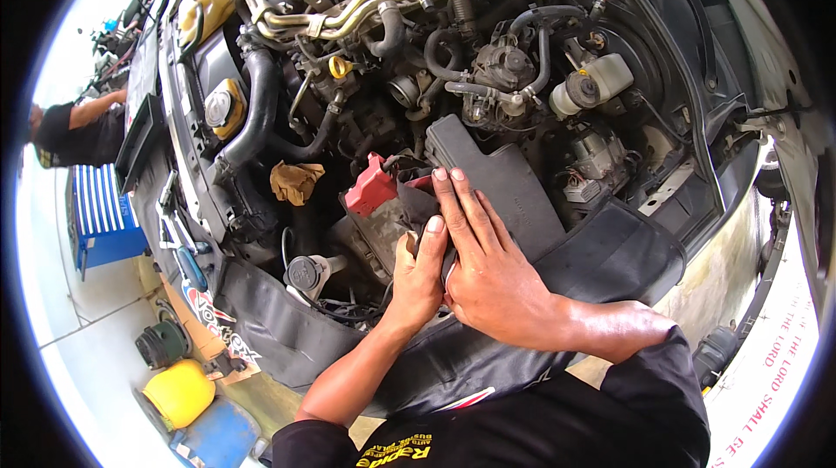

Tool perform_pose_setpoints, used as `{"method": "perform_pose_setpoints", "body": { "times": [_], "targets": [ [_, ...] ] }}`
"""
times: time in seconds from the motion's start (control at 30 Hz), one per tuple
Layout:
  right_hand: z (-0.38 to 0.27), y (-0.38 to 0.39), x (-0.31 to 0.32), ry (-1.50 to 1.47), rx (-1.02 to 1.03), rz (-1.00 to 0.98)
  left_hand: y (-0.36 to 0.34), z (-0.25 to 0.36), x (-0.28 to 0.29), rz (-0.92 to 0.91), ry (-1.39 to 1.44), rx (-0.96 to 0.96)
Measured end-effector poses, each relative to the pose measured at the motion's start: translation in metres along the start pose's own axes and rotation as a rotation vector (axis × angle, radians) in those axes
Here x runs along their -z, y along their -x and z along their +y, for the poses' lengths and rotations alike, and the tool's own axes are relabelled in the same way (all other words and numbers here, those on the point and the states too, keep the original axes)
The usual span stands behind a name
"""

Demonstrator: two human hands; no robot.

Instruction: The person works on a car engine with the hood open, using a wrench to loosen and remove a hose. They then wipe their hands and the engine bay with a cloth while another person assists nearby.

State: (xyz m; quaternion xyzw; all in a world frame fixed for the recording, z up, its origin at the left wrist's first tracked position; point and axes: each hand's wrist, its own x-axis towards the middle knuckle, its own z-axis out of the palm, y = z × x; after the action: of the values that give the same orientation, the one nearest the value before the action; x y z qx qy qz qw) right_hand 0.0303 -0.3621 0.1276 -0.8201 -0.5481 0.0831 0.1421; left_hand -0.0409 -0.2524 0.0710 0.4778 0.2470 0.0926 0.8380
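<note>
Rag, dark and bunched, sits between my hands at the front of the engine bay, above the battery and just beside the red cover. Its lower part is hidden by my fingers, so its full shape is not confirmed.

My left hand stands at the near side of it, thumb raised; its other fingers are out of sight, and I cannot tell how firmly they close. My right hand has its fingers straight and close together, reaching over the edge of the black lid; what its palm bears on cannot be told.

Handling, in my judgement: light, limp and soft, with no risk of breakage; any grease in it would make it slick. Best hold is the thick bunched middle, loose ends gathered in, clear of the red cover.

Markings: yellow lettering on my dark shirt; a white-and-red logo at the left of the black sheet; red printed lines on the white panel at far right; a faint mark on the black lid, too small to read. On the rag, I find no label showing.
</note>
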Motion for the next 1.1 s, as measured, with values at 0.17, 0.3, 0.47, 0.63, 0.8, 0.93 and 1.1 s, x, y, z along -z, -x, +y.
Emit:
{"method": "perform_pose_setpoints", "body": {
  "times": [0.17,0.3,0.47,0.63,0.8,0.93,1.1],
  "targets": [
    [0.006,-0.003,0.006,-0.062,0.061,-0.026,0.000,0.002,0.003,-0.024,-0.042,-0.045],
    [0.010,-0.009,0.010,-0.117,0.085,-0.041,-0.005,-0.002,0.011,-0.040,-0.151,-0.129],
    [0.019,-0.014,0.028,-0.260,0.075,-0.131,-0.010,0.001,0.036,-0.138,-0.384,-0.122],
    [0.043,-0.013,0.052,-0.143,-0.089,0.017,-0.029,0.010,0.040,-0.244,-0.800,-0.127],
    [0.059,-0.040,0.073,-0.026,-0.141,0.186,-0.021,0.006,0.018,-0.399,-1.307,-0.329],
    [0.114,-0.093,0.084,0.207,-0.028,0.356,-0.019,0.012,0.011,-0.393,-1.188,-0.310],
    [0.137,-0.173,0.088,0.262,-0.296,0.278,-0.022,0.004,0.014,-0.341,-1.150,-0.441]
  ]
}}
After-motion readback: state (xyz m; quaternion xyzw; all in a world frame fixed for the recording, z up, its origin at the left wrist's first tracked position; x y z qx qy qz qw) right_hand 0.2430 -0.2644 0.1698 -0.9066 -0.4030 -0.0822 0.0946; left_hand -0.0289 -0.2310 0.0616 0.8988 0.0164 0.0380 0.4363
